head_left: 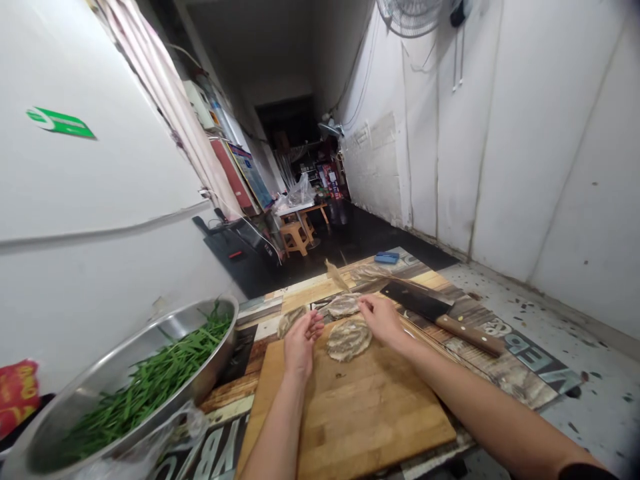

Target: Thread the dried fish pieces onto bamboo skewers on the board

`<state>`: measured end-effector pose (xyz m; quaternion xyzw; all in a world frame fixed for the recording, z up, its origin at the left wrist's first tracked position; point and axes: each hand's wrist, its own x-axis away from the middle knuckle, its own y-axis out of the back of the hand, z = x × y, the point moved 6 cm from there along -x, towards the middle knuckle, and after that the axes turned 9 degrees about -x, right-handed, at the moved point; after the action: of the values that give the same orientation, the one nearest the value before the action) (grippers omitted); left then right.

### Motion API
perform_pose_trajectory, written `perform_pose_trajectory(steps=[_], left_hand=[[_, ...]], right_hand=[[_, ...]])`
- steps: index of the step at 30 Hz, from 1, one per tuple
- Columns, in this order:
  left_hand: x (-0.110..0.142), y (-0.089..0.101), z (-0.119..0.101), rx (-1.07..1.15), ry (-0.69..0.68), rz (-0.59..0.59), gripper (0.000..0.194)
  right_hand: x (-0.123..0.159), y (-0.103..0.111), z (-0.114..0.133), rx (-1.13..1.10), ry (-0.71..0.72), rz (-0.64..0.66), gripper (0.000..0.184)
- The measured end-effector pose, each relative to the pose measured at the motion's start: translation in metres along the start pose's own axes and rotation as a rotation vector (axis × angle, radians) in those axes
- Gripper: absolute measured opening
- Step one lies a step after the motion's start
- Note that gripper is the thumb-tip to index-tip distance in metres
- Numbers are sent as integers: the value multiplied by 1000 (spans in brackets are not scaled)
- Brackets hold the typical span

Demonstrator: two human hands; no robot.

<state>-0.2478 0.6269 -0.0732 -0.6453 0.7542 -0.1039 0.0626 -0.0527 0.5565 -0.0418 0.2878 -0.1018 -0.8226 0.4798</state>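
A wooden cutting board [370,407] lies on the table before me. On its far part rests a flat, round, wrinkled grey-tan piece [349,340], whose kind I cannot make out. A similar flat piece [344,305] lies just beyond the board. My right hand [384,321] has its fingertips pinched together at that piece's right edge. To the left, my left hand [303,340] is raised over the board's far left corner, fingers loosely curled and apart, with nothing seen in them. Another tan piece [290,321] is partly hidden behind it.
A cleaver [445,317] with a wooden handle lies right of the board. Beyond are a dry tan strip [336,275] and a blue object [387,257]. At left stands a large metal basin [227,333] of cut green leaves [150,387], with a plastic bag [170,433] in front.
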Motion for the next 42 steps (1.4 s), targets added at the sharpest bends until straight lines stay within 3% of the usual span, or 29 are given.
perform_pose_trajectory(steps=[3,7,10,14,19,24,29,34,39,42], left_hand=[[-2,4,6,-132,-16,-83,24],[-2,6,12,-186,-14,-139,16],[-4,4,20,-242,8,-108,19],[-7,2,27,-424,-65,-27,20],[-3,0,20,-667,-190,0,14],[10,-12,7,-819,-241,62,15],[16,-12,2,-820,-214,40,34],[18,-11,10,-632,-200,38,57],[19,-19,17,-761,-272,104,56],[20,-20,16,-812,-309,82,57]], right_hand=[[-28,22,-5,249,-42,16,29],[-73,47,-30,419,-145,45,31],[-93,57,-56,515,-219,70,31],[-98,61,-82,616,-280,139,29],[-75,69,-73,718,-217,209,34],[-8,68,-58,801,-142,365,23],[43,65,-53,898,-136,413,28],[44,63,-51,931,-148,408,28],[36,65,-54,938,-157,404,27],[35,64,-58,943,-166,413,27]])
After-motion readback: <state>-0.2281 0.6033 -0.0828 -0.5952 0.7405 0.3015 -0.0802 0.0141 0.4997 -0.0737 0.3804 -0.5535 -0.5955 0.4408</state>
